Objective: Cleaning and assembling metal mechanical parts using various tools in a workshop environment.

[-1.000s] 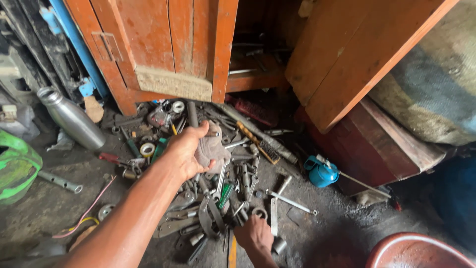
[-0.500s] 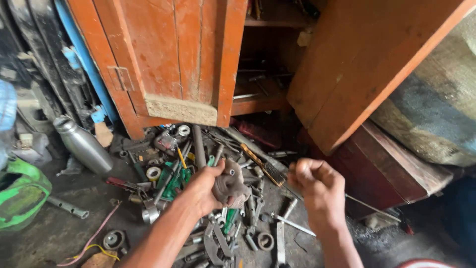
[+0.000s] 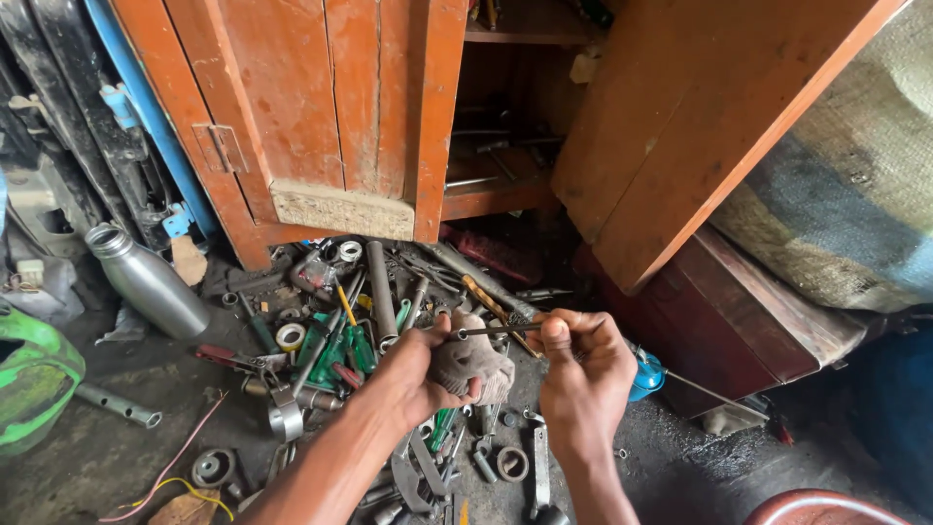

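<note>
I am closing my left hand (image 3: 420, 374) around a dirty rag (image 3: 473, 365) at lower centre, and I should be keeping it bunched firmly against the thin metal rod (image 3: 496, 331). The rod is spanning across to my right hand (image 3: 581, 374), whose fingertips are pinching its other end.

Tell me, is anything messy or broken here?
Yes. Tools lie heaped on the dirty floor instead of on the shelves of the open cupboard. The cupboard's orange paint is worn off along its bottom edge.
</note>
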